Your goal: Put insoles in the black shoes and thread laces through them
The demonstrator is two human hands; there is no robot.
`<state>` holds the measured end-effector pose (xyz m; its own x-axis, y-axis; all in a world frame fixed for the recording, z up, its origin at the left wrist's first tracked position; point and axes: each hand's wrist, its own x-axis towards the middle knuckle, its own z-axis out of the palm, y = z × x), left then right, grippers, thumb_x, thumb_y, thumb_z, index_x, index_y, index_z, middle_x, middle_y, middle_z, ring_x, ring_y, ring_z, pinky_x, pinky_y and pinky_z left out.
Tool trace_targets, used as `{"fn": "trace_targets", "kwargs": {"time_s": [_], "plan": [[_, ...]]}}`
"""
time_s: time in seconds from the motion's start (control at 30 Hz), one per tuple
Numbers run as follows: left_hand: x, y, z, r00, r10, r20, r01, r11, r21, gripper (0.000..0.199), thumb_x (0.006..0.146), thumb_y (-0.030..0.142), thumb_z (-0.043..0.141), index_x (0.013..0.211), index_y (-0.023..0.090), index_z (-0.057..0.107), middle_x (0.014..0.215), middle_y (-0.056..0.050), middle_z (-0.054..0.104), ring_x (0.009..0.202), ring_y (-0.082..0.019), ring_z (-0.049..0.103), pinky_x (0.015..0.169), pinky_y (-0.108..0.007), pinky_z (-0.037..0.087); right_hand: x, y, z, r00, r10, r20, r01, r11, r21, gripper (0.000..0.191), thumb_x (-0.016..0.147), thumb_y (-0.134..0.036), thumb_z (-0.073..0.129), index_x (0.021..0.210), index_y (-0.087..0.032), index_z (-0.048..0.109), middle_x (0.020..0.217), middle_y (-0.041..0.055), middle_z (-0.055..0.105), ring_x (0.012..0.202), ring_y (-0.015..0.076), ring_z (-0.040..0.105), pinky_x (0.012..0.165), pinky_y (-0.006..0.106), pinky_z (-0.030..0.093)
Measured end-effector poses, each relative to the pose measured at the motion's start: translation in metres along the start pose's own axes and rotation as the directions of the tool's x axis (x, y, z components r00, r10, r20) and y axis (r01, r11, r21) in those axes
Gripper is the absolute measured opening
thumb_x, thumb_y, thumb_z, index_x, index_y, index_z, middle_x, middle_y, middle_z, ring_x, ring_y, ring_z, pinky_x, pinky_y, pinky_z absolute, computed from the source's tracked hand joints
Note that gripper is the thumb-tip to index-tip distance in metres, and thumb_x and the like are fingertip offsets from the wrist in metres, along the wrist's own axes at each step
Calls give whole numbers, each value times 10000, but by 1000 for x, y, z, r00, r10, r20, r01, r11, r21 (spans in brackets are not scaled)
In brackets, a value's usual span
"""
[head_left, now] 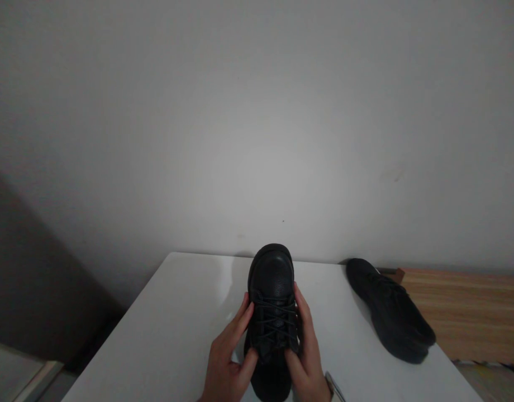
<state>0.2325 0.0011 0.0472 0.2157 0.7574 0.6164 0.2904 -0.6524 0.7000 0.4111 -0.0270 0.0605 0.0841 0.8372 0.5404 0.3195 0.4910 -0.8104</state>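
Observation:
A black lace-up leather shoe (274, 279) is held between my two hands over the white table (190, 301), its toe pointing away from me. My left hand (232, 349) grips the left side, fingers along the upper and thumb near the opening below the laces. On the other side, my right hand (305, 349) is closed on the shoe the same way, its thumb by the collar. The laces are threaded across the front; whether they are tied I cannot tell. A second black shoe (389, 312) lies at the table's right edge.
A plain wall (257, 139) rises directly behind the table. Beyond the right edge stands a wood-grain surface (453, 307). At lower left is a pale-edged piece of furniture (34, 382). A band (333, 386) circles my right wrist.

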Motion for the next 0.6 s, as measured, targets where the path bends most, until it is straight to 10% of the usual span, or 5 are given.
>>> {"fn": "trace_targets", "kwargs": {"time_s": [0.23, 0.33, 0.43, 0.6], "plan": [[-10, -7, 7, 951, -261, -167, 257, 965, -40, 539, 926, 153, 544, 1438, 318, 532, 1466, 8, 575, 1301, -225, 591, 1080, -308, 479, 1, -15, -41, 959, 46, 280, 58, 934, -353, 694, 985, -349, 501, 1589, -270, 168, 1682, 107, 128, 1516, 332, 228, 1154, 535, 376], [-11, -10, 6, 917, -360, -170, 348, 933, -94, 504, 929, 229, 570, 1429, 289, 547, 1446, 6, 599, 1255, -222, 632, 988, -248, 546, -5, -8, -89, 999, -42, -5, 30, 775, -631, 446, 986, -312, 517, 1428, -310, 465, 1575, 115, 339, 1418, 348, 376, 1110, 603, 372], [-9, -11, 3, 895, -419, -155, 401, 906, -136, 522, 915, 279, 601, 1433, 262, 545, 1448, -6, 598, 1207, -227, 668, 933, -222, 573, -13, 14, -149, 940, -189, -283, -127, 578, -806, 382, 957, -365, 551, 1320, -246, 559, 1455, 162, 448, 1342, 391, 430, 1093, 667, 328], [-4, -11, 1, 878, -461, -132, 442, 884, -150, 562, 885, 335, 637, 1432, 239, 550, 1441, -22, 606, 1204, -252, 669, 936, -246, 577, -25, 63, -226, 944, -53, -325, -257, 498, -828, 514, 834, -584, 614, 1107, -149, 635, 1450, 240, 360, 1339, 491, 396, 1030, 678, 402]]}}
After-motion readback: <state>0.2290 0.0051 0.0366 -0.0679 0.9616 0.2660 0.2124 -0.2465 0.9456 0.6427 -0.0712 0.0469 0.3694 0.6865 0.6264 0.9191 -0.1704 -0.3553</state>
